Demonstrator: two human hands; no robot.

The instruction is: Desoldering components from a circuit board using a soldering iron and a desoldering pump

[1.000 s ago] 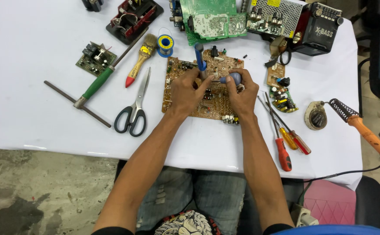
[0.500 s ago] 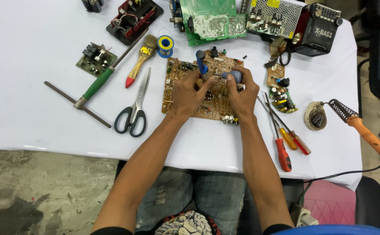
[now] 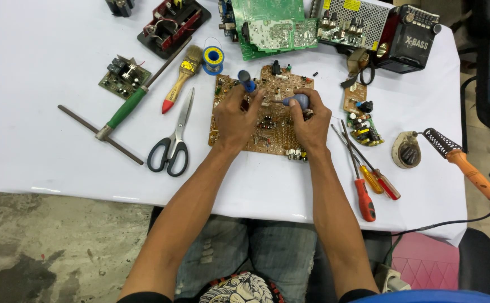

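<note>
A brown circuit board (image 3: 267, 134) lies flat on the white table (image 3: 42, 67) in front of me. My left hand (image 3: 235, 115) rests on the board's left part and grips a blue-handled tool (image 3: 246, 80) that points down at the board. My right hand (image 3: 310, 118) sits on the board's right part, fingers closed around a small blue-grey bulb tool (image 3: 300, 101) whose thin tip lies toward the board's middle. The two tool tips are close together over the components.
Scissors (image 3: 172, 143), a brush (image 3: 182, 78), a solder spool (image 3: 213, 57) and a green-handled T-wrench (image 3: 118, 115) lie left. Screwdrivers (image 3: 365, 179), small boards (image 3: 363, 126) and an orange soldering iron (image 3: 469, 168) on its stand lie right. Green boards (image 3: 270, 25) and a black radio (image 3: 410, 39) stand behind.
My right hand has shifted slightly left on the board with the bulb tool. The left hand and blue-handled tool have barely moved.
</note>
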